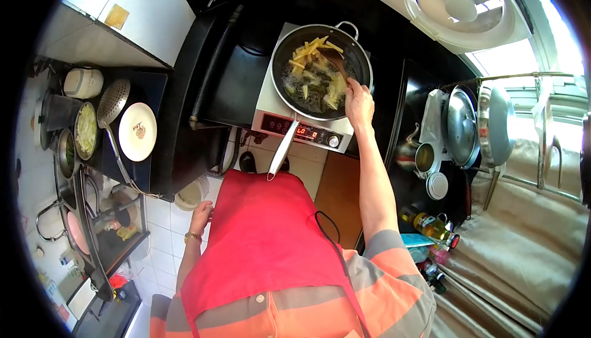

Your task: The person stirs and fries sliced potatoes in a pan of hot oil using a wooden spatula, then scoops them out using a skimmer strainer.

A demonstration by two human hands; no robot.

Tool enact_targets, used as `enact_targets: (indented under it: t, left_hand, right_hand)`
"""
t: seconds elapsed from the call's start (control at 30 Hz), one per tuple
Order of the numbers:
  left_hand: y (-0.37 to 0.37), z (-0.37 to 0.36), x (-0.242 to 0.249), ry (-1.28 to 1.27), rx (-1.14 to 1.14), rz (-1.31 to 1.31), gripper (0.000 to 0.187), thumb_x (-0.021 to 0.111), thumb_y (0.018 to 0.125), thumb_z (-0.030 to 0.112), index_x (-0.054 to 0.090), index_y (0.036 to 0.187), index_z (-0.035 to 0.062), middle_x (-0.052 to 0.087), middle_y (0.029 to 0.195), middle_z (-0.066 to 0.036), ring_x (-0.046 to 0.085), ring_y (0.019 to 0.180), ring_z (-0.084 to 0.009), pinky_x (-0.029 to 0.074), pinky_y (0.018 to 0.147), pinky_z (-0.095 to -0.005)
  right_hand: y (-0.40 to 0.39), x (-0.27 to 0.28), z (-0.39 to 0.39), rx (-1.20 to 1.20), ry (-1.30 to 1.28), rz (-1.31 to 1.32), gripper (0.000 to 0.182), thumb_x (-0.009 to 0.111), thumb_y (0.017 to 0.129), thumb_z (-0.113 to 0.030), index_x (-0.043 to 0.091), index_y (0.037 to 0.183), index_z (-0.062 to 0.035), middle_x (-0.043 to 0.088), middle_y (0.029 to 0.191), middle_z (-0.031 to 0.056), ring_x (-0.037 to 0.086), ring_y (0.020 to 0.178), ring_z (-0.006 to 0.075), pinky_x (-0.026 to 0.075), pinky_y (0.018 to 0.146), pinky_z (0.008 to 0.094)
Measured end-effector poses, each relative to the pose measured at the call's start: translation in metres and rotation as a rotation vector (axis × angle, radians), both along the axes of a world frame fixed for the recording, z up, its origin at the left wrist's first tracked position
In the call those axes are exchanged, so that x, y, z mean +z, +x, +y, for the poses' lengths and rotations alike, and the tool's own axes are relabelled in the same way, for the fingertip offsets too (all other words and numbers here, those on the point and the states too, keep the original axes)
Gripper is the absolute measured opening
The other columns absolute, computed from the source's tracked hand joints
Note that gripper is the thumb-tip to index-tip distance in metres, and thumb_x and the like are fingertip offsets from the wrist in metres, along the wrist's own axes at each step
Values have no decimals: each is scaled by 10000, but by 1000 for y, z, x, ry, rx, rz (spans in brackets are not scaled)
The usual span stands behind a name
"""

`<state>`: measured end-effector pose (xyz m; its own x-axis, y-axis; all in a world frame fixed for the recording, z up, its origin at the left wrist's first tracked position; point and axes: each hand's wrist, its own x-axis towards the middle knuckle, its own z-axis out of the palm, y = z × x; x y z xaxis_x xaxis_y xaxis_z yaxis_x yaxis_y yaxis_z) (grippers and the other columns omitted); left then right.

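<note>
My right hand (360, 104) is closed around the handle of a brown wooden spatula (335, 61), whose blade reaches into a dark wok (281, 95). Pale cut sticks that look like potato fries (308, 49) lie in bubbling oil; several are heaped toward the far side. The wok rests on an induction cooker (265, 104) with a lit red display, and its long metal handle (283, 150) points toward me. Beside the red apron (258, 221), my left hand (200, 218) hangs low with loosely bent fingers and nothing visible in it.
To the left, a white plate (138, 132), a slotted skimmer (114, 101) and a bowl of chopped pale vegetables (85, 130) stand on a dark surface. On the right are a metal pot (425, 156), small white dishes (437, 185), an oil bottle (431, 225) and hanging lids (462, 126).
</note>
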<state>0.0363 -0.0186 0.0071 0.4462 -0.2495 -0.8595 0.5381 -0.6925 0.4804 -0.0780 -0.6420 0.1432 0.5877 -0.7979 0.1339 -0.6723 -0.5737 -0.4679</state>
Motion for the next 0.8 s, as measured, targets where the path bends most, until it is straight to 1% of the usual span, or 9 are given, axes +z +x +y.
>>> enact_targets:
  t: [0.13, 0.2, 0.27, 0.33, 0.37, 0.5, 0.57, 0.7, 0.8]
  left_hand:
    - [5, -5, 1, -3, 15, 44, 375, 590, 1000, 178, 608, 1347, 37, 710, 1019, -64, 687, 859, -160, 547, 722, -311]
    - [7, -5, -2, -12, 17, 41, 388, 591, 999, 192, 600, 1357, 42, 713, 1030, -72, 687, 857, -165, 545, 729, -312]
    - [8, -6, -2, -19, 16, 34, 392, 592, 998, 196, 599, 1359, 42, 714, 1035, -75, 688, 857, -167, 544, 728, -311]
    - [9, -6, -4, -25, 18, 29, 396, 593, 998, 200, 598, 1360, 42, 715, 1040, -77, 688, 856, -168, 543, 728, -310]
    - [9, -5, -7, -29, 15, 28, 398, 595, 998, 199, 596, 1363, 40, 716, 1043, -79, 688, 856, -167, 543, 730, -311]
    - [11, -12, -6, -26, -20, 34, 406, 604, 994, 203, 594, 1365, 38, 715, 1059, -83, 686, 861, -162, 541, 741, -313]
    - [11, -16, -2, -31, -21, 37, 406, 605, 995, 203, 594, 1366, 38, 715, 1063, -84, 687, 863, -162, 541, 744, -315]
    - [11, -16, -9, -31, -15, 31, 402, 603, 997, 202, 596, 1365, 41, 717, 1066, -85, 689, 865, -163, 541, 749, -315]
    - [10, -17, -8, -32, -7, 22, 395, 603, 997, 199, 600, 1360, 44, 719, 1058, -83, 692, 864, -167, 541, 754, -317]
  right_hand:
    - [12, -24, -12, -44, 81, -62, 343, 562, 984, -199, 701, 1283, -105, 699, 1122, 258, 676, 1028, 470, 537, 920, 542]
    - [15, -30, -14, 82, 107, -107, 339, 560, 985, -217, 724, 1262, -109, 704, 1141, 261, 675, 1070, 452, 535, 942, 527]
    - [9, -21, -12, 76, 133, -76, 330, 571, 976, -216, 742, 1240, -116, 714, 1146, 243, 679, 1084, 438, 540, 946, 518]
    - [0, 9, -7, 71, 152, 31, 320, 587, 964, -215, 750, 1222, -121, 720, 1140, 213, 686, 1071, 426, 546, 937, 513]
    - [-5, 13, -10, 60, 128, 101, 315, 596, 956, -222, 756, 1210, -128, 723, 1121, 190, 693, 1052, 414, 552, 923, 506]
    - [-22, 27, -6, 117, 99, 141, 305, 629, 939, -216, 762, 1201, -136, 722, 1097, 187, 695, 1037, 408, 556, 915, 500]
    - [-31, 40, -2, 185, 106, 231, 301, 639, 932, -211, 766, 1196, -140, 723, 1091, 186, 696, 1040, 400, 558, 916, 491]
    - [-62, 59, -11, 163, 89, 189, 294, 637, 931, -218, 775, 1181, -146, 722, 1067, 183, 704, 1023, 386, 563, 906, 482]
    - [-86, 88, -12, 132, 30, 267, 268, 634, 931, -211, 784, 1145, -149, 718, 1012, 164, 713, 966, 384, 573, 859, 486]
